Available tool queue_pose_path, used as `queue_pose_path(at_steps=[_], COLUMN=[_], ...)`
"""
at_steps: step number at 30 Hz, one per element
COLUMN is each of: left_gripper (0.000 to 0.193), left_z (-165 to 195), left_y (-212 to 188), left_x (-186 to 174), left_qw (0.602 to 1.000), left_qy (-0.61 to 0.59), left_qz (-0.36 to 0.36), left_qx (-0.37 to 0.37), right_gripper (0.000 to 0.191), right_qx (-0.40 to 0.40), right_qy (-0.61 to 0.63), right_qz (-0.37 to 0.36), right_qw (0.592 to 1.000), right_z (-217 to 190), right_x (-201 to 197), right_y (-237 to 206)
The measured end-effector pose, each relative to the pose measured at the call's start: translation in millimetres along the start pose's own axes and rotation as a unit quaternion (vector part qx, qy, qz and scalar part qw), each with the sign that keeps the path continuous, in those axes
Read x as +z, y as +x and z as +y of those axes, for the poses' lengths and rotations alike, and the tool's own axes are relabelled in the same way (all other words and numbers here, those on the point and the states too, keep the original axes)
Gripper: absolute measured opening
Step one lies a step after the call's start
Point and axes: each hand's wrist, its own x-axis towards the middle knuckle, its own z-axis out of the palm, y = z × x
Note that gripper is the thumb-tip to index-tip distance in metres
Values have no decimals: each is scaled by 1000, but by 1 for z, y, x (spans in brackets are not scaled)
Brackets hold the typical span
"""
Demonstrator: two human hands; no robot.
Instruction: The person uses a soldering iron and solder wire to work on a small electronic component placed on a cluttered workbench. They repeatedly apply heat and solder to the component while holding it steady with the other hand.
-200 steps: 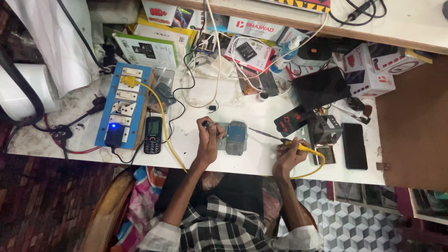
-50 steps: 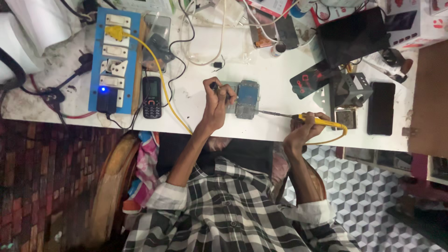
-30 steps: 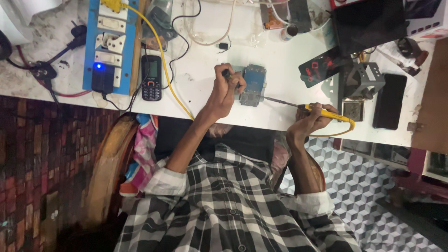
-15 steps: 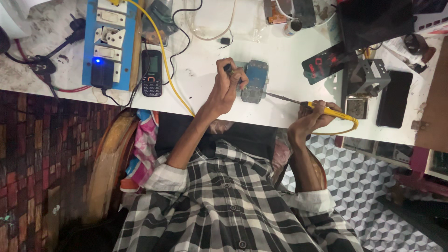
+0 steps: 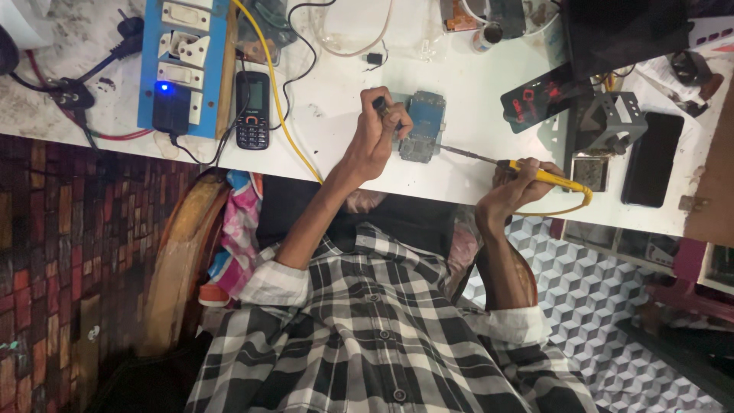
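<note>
At table centre: an opened blue phone board (image 5: pixel 420 126) lies flat on the white table (image 5: pixel 466 84), between the two hands.
Left hand: the left hand (image 5: pixel 378 138) sits at 9 o'clock of the board, fingers (image 5: pixel 399 122) curled closed around a small dark tool (image 5: pixel 378 102) held at the board's edge.
Right hand: the right hand (image 5: pixel 514 187) is at 4 o'clock of the board, fingers wrapped tight on the yellow handle of a soldering iron (image 5: pixel 527 172); its thin metal shaft reaches to the board's lower right corner.
Materials: table top smooth and smudged; iron handle glossy plastic with a yellow cord looping back.
At 9 o'clock, further off: a black keypad phone (image 5: pixel 252 111) lies upright beside a blue power strip (image 5: pixel 183 65) with white sockets and one lit blue lamp.
At 3 o'clock: a black slab with red markings (image 5: pixel 539 95), a grey metal stand (image 5: pixel 608 122), and a dark smartphone (image 5: pixel 651 159) face down.
Clothing: a black-and-white checked shirt (image 5: pixel 367 336), sleeves rolled.
</note>
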Motion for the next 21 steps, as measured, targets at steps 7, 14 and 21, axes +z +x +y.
queue_pose_path(at_steps=[7,14,21], left_gripper=[35,34,35], left_z=[1,0,-2], left_y=[-2,-3,-1], left_x=[1,1,1], left_qw=[1000,1000,1000], left_qy=[6,-9,-25], left_qz=[4,5,6], left_qx=[-6,-12,-6], right_gripper=[28,27,29], right_qx=[26,7,-35], right_qy=[-7,-27,-67], right_qz=[-16,-21,8], right_qw=[1000,999,997], right_z=[-2,-2,1], right_x=[1,0,0], right_y=[1,-1,-3])
